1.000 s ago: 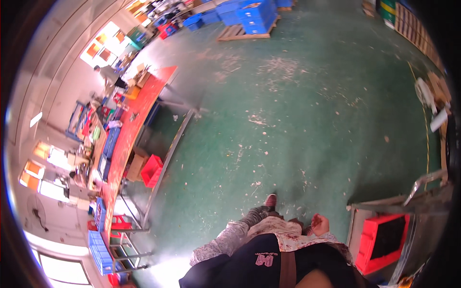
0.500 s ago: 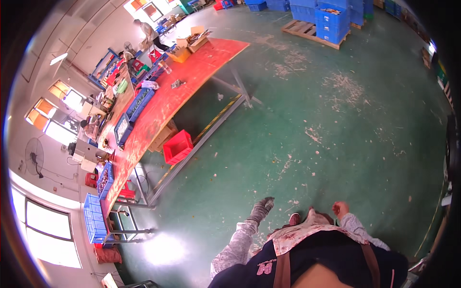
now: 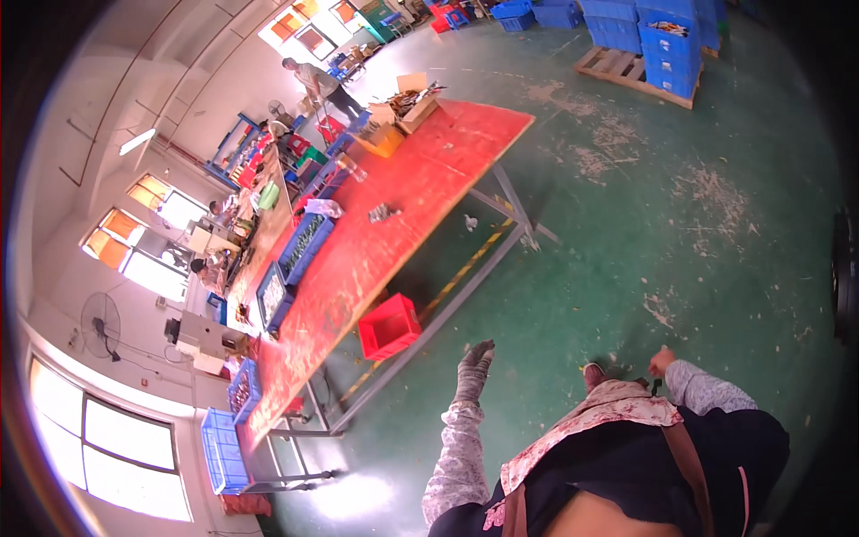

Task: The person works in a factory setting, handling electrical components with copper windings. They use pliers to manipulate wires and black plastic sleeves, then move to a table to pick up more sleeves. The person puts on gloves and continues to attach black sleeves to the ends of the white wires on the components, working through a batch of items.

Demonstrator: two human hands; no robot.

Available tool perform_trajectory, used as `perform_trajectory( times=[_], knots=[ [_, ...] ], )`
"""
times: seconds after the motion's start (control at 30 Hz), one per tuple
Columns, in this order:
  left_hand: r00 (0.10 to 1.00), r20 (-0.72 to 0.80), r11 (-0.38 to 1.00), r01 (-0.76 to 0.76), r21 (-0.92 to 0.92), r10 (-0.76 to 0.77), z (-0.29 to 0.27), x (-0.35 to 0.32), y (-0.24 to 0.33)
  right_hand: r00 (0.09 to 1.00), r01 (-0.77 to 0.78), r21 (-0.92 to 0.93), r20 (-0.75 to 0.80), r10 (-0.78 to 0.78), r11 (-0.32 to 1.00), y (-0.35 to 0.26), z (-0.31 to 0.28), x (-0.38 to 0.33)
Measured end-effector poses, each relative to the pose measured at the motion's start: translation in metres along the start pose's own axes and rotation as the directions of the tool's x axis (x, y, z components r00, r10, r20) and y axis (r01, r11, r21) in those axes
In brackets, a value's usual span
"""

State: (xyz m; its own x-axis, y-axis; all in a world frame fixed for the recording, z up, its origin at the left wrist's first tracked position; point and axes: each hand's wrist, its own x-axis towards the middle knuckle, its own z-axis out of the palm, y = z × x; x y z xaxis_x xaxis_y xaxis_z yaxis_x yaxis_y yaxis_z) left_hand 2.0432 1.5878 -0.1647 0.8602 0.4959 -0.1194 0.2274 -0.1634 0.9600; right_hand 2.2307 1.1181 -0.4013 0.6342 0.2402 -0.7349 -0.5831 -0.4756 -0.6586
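Red crate [image 3: 389,327], open-topped, on the green floor [image 3: 644,233] beneath the long red table [image 3: 420,188], just inside the metal leg frame and beside a yellow-striped rail. Nearest of all things to the left hand [image 3: 474,367], yet apart from it, with bare floor between.

Left hand in a grey knitted glove, stretched forward and up from a speckled sleeve, fingers [image 3: 483,347] straight and close together, clamped on nothing. Right hand [image 3: 662,361] bare, out past the stained apron [image 3: 608,407], touching nothing visible; fingers seemingly curled in, but too small to tell for sure.

On the table: blue trays [image 3: 304,246] of small parts near the far edge, a little heap of metal bits [image 3: 383,213] mid-board, open cardboard boxes [image 3: 407,103] at the far end. Beyond that end, a person [image 3: 309,80] standing at another bench. Stacked blue crates [image 3: 671,40] on a wooden pallet [image 3: 626,72] at top right.

Compared with half a second ago: table and red crate lower and nearer the middle of the view, filling more of it; gloved hand raised a touch higher and straighter, pointing more toward the crate; right hand in much the same spot beside the apron; pallet stack shifted further toward the upper right rim
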Motion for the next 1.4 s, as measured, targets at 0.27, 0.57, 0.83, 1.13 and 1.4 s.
perform_trajectory(
  times=[0.27,0.57,0.83,1.13,1.4],
  knots=[
    [0.996,-0.026,0.996,-0.090,-0.010,0.090,-0.086,0.206,0.017,0.976,0.218,0.185,-0.026,-0.217,0.958,-0.246,0.107,0.082],
    [0.980,-0.197,0.426,0.190,0.884,-0.029,-0.218,0.473,0.016,0.974,0.224,-0.012,0.017,-0.224,0.975,-0.266,0.207,0.141],
    [0.972,-0.081,0.280,0.143,0.949,-0.221,-0.294,0.634,-0.057,0.984,0.130,-0.307,-0.074,-0.159,0.943,-0.313,0.214,0.103],
    [0.852,0.516,0.602,0.366,-0.709,0.089,-0.175,0.582,0.061,0.915,0.384,0.335,-0.264,-0.305,0.861,-0.459,0.264,0.063],
    [0.360,0.920,0.462,0.797,-0.390,0.157,0.012,0.437,0.106,0.401,0.820,-0.193,-0.478,-0.782,0.539,-0.542,0.254,-0.053]
  ],
)
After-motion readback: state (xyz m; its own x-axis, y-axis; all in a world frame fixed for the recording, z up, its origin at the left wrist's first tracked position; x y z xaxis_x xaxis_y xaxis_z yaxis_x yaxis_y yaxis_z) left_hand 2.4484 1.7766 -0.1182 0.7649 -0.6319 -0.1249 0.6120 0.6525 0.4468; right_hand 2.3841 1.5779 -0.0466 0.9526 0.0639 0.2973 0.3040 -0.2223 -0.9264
